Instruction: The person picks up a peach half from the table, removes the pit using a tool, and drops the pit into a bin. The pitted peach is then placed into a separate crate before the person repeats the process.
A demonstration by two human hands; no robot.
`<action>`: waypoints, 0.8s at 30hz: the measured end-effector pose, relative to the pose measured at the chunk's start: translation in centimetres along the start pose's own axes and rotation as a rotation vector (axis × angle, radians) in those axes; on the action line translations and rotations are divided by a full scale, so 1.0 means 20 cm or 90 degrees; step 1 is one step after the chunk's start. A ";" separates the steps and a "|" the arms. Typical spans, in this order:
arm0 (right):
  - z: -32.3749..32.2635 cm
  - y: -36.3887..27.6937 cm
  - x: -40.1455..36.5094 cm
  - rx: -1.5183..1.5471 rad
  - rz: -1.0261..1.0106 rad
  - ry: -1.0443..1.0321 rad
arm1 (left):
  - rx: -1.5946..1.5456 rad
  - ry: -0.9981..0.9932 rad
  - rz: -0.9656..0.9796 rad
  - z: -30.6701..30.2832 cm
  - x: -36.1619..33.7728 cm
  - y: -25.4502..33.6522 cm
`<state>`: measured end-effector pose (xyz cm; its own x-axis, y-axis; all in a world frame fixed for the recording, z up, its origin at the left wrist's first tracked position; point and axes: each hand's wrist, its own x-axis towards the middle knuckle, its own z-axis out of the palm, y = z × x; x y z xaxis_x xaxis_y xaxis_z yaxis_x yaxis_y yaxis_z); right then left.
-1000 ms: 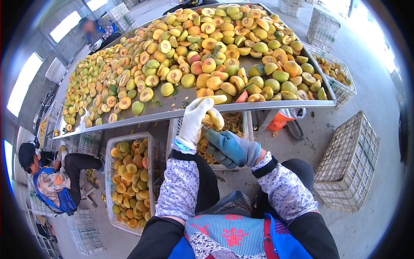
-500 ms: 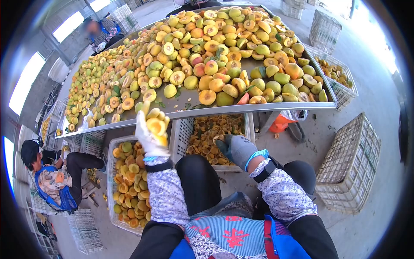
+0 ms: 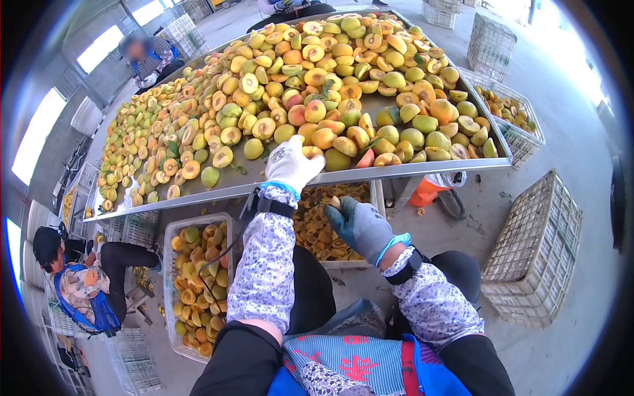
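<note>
My left hand (image 3: 290, 166), in a white glove, reaches over the near rim of the metal table (image 3: 231, 191). Its fingers close on a yellow peach half (image 3: 312, 152) at the edge of the pile. My right hand (image 3: 363, 228), in a grey-blue glove, is held over the middle crate (image 3: 376, 198). Its fingers are curled together, and a small tan bit shows at the thumb side; what they hold I cannot make out. Many halved peaches (image 3: 264, 129) are heaped on the table, with cut faces and pits showing on some.
At my left stands a white crate (image 3: 168, 290) of peach halves. The middle crate holds small brownish-yellow pieces (image 3: 317, 228). A stacked crate (image 3: 528, 257) stands at right, near an orange bag (image 3: 426, 191). One person (image 3: 82, 277) sits at left; others are beyond the table.
My left hand has moved right, from above the left crate to the pile's near edge; the yellow fruit it held is gone from it. My right hand has shifted slightly, fingers now more curled.
</note>
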<state>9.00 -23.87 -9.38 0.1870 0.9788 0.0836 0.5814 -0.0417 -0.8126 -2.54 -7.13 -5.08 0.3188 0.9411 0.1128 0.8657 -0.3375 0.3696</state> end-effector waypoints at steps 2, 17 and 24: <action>-0.02 -0.02 -0.01 0.002 -0.009 0.014 | -0.043 -0.023 0.017 0.00 0.02 0.03; 0.01 -0.06 0.04 0.189 -0.126 0.124 | -1.212 0.017 -0.071 0.07 -0.37 0.18; 0.00 -0.04 0.03 0.094 -0.139 0.035 | -1.169 0.007 -0.074 0.04 -0.40 0.18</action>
<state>8.66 -23.15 -8.73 0.1140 0.9489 0.2943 0.4917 0.2036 -0.8467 -1.72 -15.96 -5.41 0.2861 0.9580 0.0181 -0.5849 0.1596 0.7953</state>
